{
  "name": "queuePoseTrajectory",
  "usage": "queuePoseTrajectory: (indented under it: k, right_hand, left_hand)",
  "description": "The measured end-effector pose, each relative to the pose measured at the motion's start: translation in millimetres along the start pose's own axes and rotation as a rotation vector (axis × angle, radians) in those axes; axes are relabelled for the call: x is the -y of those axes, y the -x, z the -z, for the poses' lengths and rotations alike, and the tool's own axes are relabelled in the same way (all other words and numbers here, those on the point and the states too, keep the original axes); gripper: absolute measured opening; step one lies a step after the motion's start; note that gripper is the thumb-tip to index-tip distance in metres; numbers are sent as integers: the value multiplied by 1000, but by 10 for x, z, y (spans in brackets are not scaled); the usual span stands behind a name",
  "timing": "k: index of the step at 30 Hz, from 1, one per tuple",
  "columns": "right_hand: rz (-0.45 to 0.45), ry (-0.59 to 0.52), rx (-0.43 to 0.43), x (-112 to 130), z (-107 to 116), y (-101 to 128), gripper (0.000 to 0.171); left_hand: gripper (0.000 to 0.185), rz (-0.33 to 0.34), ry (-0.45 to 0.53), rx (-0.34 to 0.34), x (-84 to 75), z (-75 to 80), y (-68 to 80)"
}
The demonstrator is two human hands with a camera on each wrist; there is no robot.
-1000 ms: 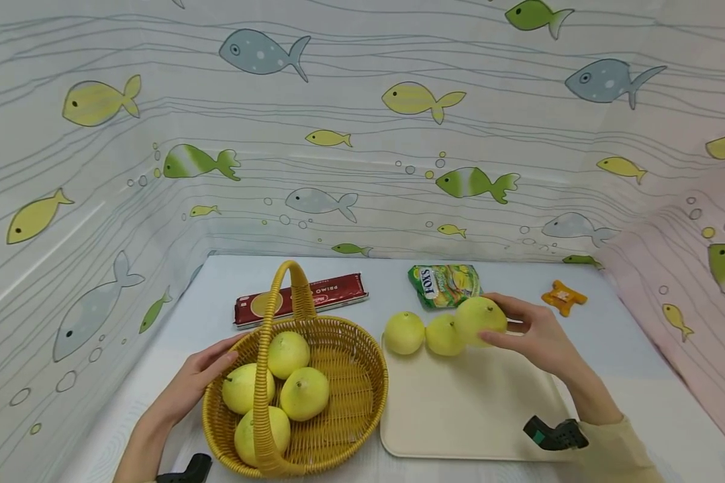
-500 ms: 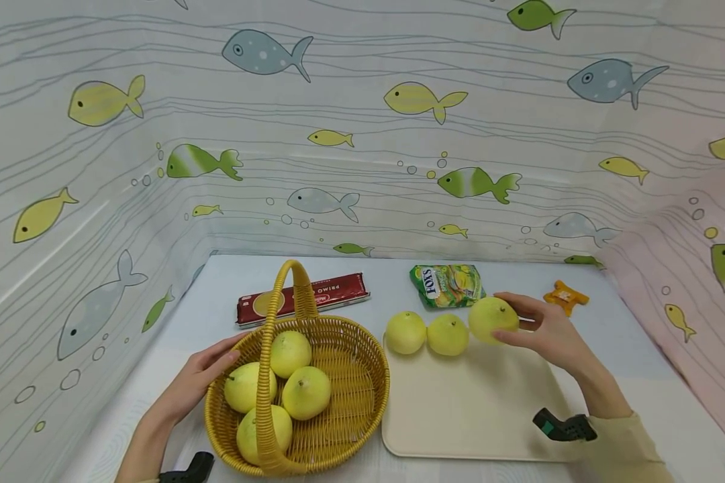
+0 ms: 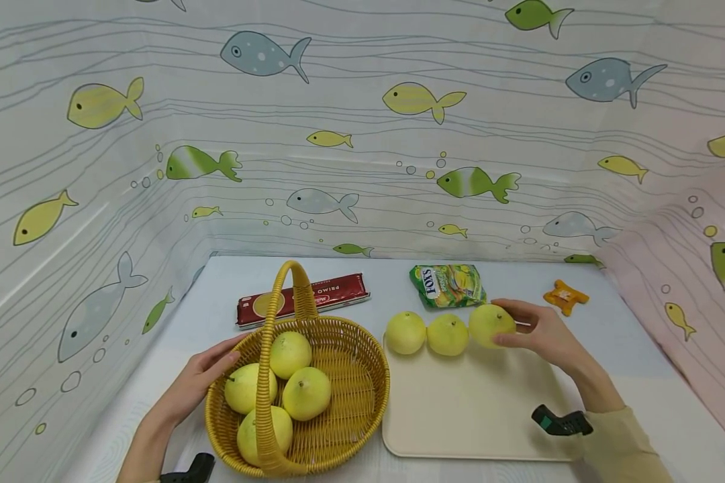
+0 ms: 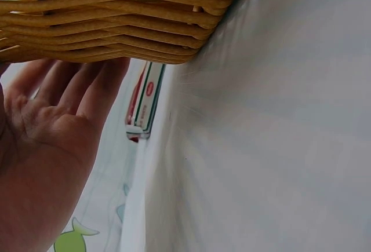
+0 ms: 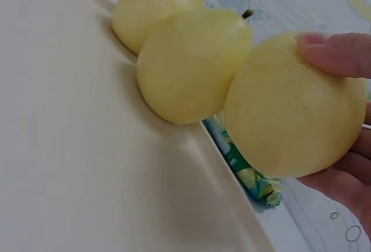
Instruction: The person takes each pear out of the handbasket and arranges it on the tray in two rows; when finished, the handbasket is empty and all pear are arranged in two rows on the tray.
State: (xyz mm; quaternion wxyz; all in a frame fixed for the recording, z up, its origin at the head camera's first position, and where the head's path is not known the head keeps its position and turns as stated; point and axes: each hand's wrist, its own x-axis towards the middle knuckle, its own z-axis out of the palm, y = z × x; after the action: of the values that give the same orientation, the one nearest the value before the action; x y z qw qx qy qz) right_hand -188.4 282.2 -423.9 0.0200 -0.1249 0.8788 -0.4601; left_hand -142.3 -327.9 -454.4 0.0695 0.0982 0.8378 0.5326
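Observation:
My right hand [image 3: 540,332] grips a round, pale yellow pear [image 3: 489,326] at the back edge of a cream tray [image 3: 465,416]. The thumb lies on its near side and the fingers wrap its far side in the right wrist view. Left of it, two more pears, a middle one [image 3: 448,335] and a left one [image 3: 405,333], sit side by side on the tray. My left hand [image 3: 196,379] rests against the left rim of a woven basket [image 3: 350,376], fingers extended along its outer wall in the left wrist view. Several pears [image 3: 306,394] lie in the basket's left half.
The basket's tall handle [image 3: 266,362] arches over the fruit. Behind the basket lies a dark red biscuit pack [image 3: 338,290]. A green sweets bag [image 3: 450,285] lies behind the tray, and a small orange packet [image 3: 564,297] sits farther right. Fish-patterned walls enclose the table.
My right hand has carried its pear rightward from in front of the middle pear, then lowered it slightly beside that one. The left hand and basket have stayed put.

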Motion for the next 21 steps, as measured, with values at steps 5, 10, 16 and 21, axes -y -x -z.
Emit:
queuePoseTrajectory:
  k: [5,10,16,21]
  right_hand:
    - [-36,-23,22,-80,-13,-23,69]
    - [-42,-43,37,-155,-22,-37,68]
    - [-49,-69,58,-219,-43,-48,68]
    - [-63,-81,73,-265,-67,-52,70]
  left_hand:
    - [46,2,2,0,5,1,2]
    - [46,-3,-1,1,12,4,2]
    - [46,-7,5,4,24,8,-4]
    - [46,-9,3,9,27,10,-10]
